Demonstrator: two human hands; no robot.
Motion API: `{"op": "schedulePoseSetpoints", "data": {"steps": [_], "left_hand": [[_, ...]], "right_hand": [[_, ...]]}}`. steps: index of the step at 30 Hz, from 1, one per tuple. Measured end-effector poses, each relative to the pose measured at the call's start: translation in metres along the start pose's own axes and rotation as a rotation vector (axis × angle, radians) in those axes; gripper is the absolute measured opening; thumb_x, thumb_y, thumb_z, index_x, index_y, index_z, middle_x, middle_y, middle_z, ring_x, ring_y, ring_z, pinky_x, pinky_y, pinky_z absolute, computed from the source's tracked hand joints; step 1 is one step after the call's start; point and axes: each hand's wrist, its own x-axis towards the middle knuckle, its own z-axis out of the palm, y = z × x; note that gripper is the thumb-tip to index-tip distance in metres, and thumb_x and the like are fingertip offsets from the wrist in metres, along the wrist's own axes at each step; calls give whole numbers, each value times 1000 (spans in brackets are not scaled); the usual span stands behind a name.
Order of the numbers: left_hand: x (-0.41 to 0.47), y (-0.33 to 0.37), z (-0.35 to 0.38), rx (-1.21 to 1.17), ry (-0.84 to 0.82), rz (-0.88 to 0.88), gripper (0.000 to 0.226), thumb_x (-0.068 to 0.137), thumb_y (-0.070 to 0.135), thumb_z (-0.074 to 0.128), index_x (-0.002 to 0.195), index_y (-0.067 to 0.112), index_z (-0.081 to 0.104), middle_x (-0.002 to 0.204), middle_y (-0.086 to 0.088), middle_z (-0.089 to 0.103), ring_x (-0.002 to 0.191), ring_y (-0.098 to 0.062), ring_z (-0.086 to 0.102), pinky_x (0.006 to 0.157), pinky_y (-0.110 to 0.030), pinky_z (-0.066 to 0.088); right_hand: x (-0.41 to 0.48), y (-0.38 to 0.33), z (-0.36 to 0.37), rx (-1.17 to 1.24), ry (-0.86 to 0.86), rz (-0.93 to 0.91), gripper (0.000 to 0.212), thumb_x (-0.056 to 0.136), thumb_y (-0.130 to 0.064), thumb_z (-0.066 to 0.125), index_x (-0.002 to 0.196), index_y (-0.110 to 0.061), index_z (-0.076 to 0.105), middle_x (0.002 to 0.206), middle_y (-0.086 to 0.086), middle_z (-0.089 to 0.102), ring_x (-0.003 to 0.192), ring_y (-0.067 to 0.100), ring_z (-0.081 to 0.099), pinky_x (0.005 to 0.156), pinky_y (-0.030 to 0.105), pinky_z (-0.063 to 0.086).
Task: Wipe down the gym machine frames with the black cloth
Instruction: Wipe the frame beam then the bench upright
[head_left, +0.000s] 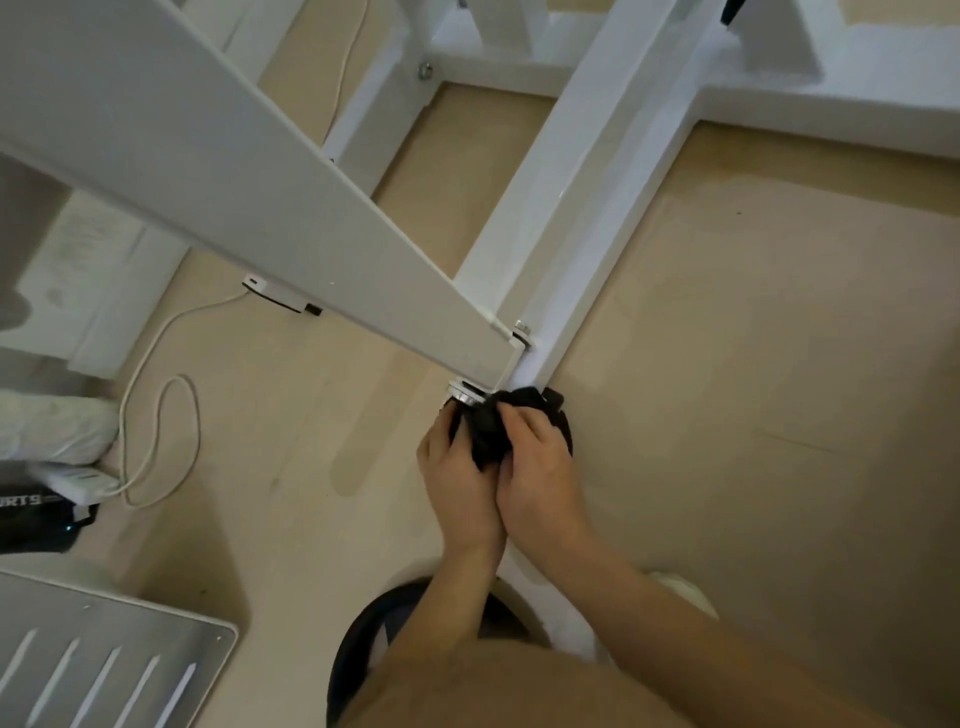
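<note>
Both your left hand and right hand clutch the bunched black cloth, fingers curled round it, where it touches the white frame rail just beyond them, beside a silver metal disc.

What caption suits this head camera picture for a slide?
Left hand and right hand grip a black cloth at the base of a white gym machine frame.

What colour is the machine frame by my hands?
White; the frame shows best in the head view, just above the black cloth.
</note>
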Motion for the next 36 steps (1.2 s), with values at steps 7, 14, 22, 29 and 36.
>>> {"op": "schedulePoseSetpoints", "data": {"steps": [7, 14, 22, 29, 36], "left_hand": [[31, -8, -23, 44, 175, -87, 24, 77, 3, 64, 99, 5, 72, 104, -8, 59, 92, -24, 58, 73, -5, 27], [-14, 14, 5, 152, 19, 91, 12, 72, 3, 67, 81, 9, 63, 85, -4, 57, 68, -24, 56, 55, -27, 32], [-13, 3, -11, -96, 158, -33, 17, 78, 6, 71, 80, 22, 64, 72, 10, 53, 68, -5, 54, 60, -6, 37], [-29, 0, -1, 402, 20, 675, 48, 86, 1, 59, 132, -7, 50, 137, -23, 50, 132, -35, 44, 105, -48, 42], [6, 19, -7, 703, -87, 668, 59, 64, 0, 79, 121, 2, 64, 109, -16, 64, 82, -28, 61, 69, -34, 56]], "right_hand": [[49, -7, -28, 259, 187, 242, 25, 83, -3, 60, 100, -19, 69, 89, -8, 65, 87, 15, 63, 80, 13, 46], [45, 2, -11, 119, 42, 298, 16, 87, -14, 63, 102, -14, 70, 100, 5, 67, 92, 19, 61, 84, 27, 47], [77, 5, -28, 718, 300, 516, 17, 86, -8, 65, 100, -17, 69, 93, 3, 71, 91, 21, 67, 89, 33, 53], [10, 24, -8, -345, -178, -303, 65, 96, -13, 46, 151, -8, 13, 160, 8, 1, 148, 19, 2, 120, 28, 13], [35, 42, -35, -242, -341, -209, 80, 88, -7, 48, 154, -24, 5, 160, -11, -8, 146, 16, 13, 119, 27, 13]]}}
